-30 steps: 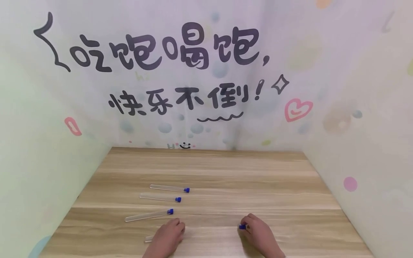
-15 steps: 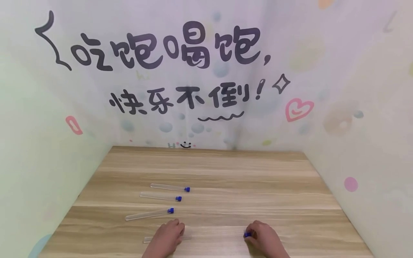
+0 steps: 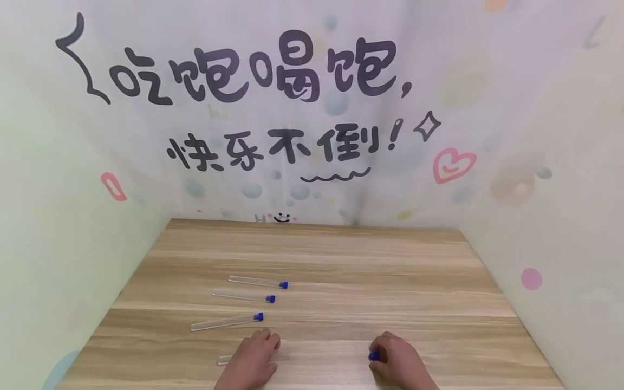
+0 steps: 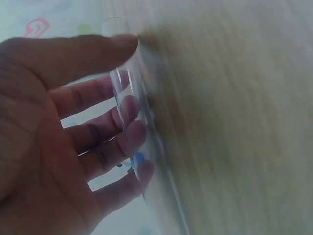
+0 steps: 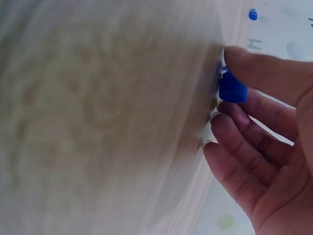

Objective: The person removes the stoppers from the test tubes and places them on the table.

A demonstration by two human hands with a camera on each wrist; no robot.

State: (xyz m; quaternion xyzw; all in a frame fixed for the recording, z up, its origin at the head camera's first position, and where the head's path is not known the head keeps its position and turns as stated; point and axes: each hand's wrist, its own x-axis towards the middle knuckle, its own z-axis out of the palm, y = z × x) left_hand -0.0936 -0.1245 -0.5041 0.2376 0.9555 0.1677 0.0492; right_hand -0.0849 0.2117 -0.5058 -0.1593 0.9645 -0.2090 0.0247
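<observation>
In the head view, my left hand (image 3: 249, 357) is at the near left, over a clear, capless test tube (image 3: 225, 360). Its thumb lies across the test tube (image 4: 126, 81) near one end in the left wrist view, and the fingers curl behind it, seen through the clear wall. At the near right, my right hand (image 3: 401, 362) pinches a small blue cap (image 5: 233, 89) between thumb and fingers, with the other fingertips close to the tabletop. Three capped tubes lie beyond the left hand: a nearest tube (image 3: 221, 324), a middle tube (image 3: 239, 294) and a farthest tube (image 3: 253, 280).
The wood-grain table (image 3: 341, 276) runs back to a white printed backdrop (image 3: 312, 189) with black lettering. Pale walls stand along its left and right sides. A stretch of tabletop separates the two hands.
My right hand has drawn back slightly toward the near edge, carrying the blue cap. The left hand stays in place, while the tube's right end now shows past its fingers.
</observation>
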